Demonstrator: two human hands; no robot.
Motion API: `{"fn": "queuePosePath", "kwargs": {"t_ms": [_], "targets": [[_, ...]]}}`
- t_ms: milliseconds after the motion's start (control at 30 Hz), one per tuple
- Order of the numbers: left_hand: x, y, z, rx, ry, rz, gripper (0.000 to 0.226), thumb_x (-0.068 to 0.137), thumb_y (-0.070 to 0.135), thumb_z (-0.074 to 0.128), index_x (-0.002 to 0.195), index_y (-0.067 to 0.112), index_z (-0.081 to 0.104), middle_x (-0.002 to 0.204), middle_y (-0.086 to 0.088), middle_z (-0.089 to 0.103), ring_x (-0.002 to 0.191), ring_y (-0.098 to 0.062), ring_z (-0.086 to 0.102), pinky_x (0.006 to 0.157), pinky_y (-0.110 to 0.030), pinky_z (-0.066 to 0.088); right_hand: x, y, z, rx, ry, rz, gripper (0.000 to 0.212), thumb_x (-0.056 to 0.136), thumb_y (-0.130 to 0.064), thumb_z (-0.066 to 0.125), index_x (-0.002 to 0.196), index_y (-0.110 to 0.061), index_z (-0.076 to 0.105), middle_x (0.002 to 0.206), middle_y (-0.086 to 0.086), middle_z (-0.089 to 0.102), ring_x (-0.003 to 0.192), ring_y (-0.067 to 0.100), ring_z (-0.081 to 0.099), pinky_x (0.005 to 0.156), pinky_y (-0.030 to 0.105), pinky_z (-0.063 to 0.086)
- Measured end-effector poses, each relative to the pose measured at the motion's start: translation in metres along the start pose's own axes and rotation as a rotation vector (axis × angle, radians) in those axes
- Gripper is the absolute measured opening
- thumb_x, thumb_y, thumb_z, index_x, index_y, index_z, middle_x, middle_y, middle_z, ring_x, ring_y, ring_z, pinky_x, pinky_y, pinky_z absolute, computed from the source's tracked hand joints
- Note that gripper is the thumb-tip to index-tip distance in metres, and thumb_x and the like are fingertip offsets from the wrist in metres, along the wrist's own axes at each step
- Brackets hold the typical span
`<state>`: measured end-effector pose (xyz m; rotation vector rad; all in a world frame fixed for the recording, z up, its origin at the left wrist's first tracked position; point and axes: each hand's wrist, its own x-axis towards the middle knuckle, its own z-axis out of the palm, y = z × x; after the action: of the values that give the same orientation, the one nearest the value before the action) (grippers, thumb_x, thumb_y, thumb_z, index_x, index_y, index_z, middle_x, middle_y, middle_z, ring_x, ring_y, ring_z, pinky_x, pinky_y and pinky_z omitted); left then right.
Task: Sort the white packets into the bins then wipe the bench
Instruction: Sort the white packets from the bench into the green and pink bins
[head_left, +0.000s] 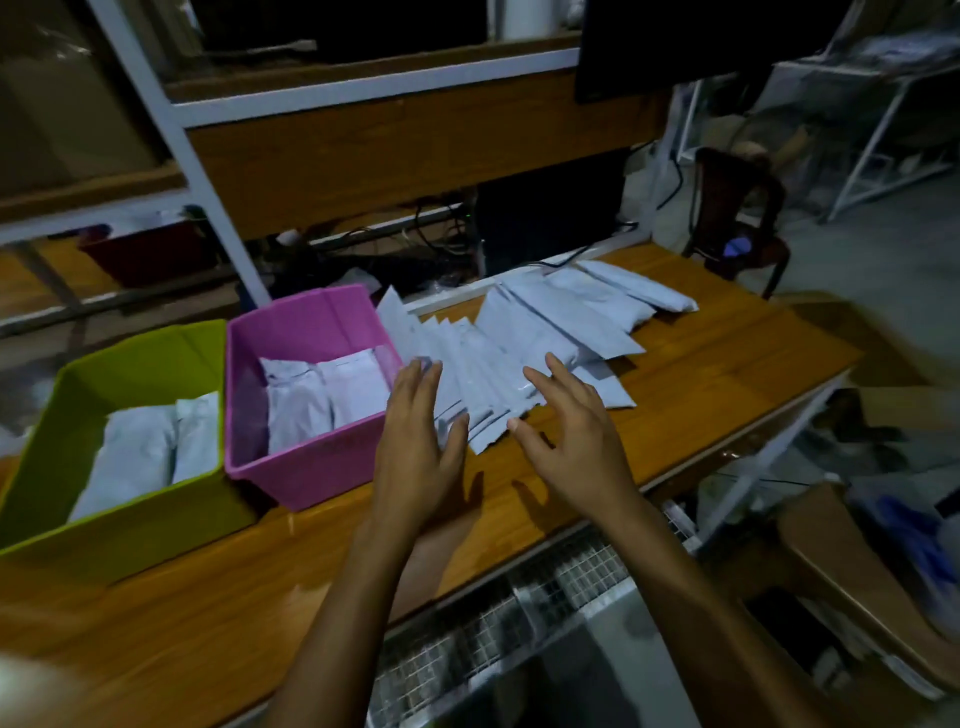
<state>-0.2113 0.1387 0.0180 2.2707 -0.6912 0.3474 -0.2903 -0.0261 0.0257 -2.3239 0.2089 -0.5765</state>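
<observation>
Several white packets (545, 327) lie fanned across the wooden bench (701, 364), from its middle toward the back right. A pink bin (311, 467) at the centre left holds a few white packets (327, 395). Left of it, a green bin (119, 540) holds more packets (150, 452). My left hand (421, 436) hovers over the near left end of the fan, fingers apart, holding nothing. My right hand (566, 431) is spread over the near edge of the pile, fingertips at the packets, with nothing gripped.
A white metal shelf frame (171, 119) rises behind the bins. Cables and a dark box (545, 228) sit behind the bench. A dark chair (737, 218) stands at the back right. Cardboard boxes (857, 566) and a wire mesh rack (519, 613) lie below the bench's near edge.
</observation>
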Motion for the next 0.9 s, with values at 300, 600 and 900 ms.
{"fn": "queuePosePath", "kwargs": {"t_ms": [300,600,900], "targets": [[0.095,0.007,0.096,-0.086,-0.032,-0.064,0.062,0.097,0.032,0.053,0.150,0.015,0.027,0.160,-0.005,0.021,0.148,-0.018,0.014,0.113,-0.024,0.013,0.096,0.088,-0.036,-0.035,-0.010,0.080,0.050,0.095,-0.035,0.057,0.142,-0.024,0.045,0.156,-0.003,0.030,0.141,0.018,0.027,0.108,0.029,0.029],[0.182,-0.007,0.165,-0.278,-0.010,-0.267,0.060,0.096,0.021,0.055,0.148,0.007,0.028,0.150,-0.011,0.039,0.137,-0.026,0.037,0.107,-0.023,0.024,0.206,0.157,-0.033,-0.165,-0.155,0.081,0.052,0.094,-0.036,0.057,0.143,-0.020,0.044,0.155,0.003,0.032,0.140,0.023,0.028,0.111,0.039,0.032],[0.222,-0.042,0.254,-0.172,-0.016,-0.566,0.031,0.097,0.026,0.039,0.088,0.004,0.058,0.086,-0.015,0.062,0.086,-0.034,0.061,0.074,-0.035,0.047,0.286,0.213,0.006,-0.213,-0.450,0.054,0.059,0.097,-0.045,0.047,0.149,-0.022,0.032,0.161,0.002,0.018,0.145,0.024,0.021,0.115,0.035,0.022]]}}
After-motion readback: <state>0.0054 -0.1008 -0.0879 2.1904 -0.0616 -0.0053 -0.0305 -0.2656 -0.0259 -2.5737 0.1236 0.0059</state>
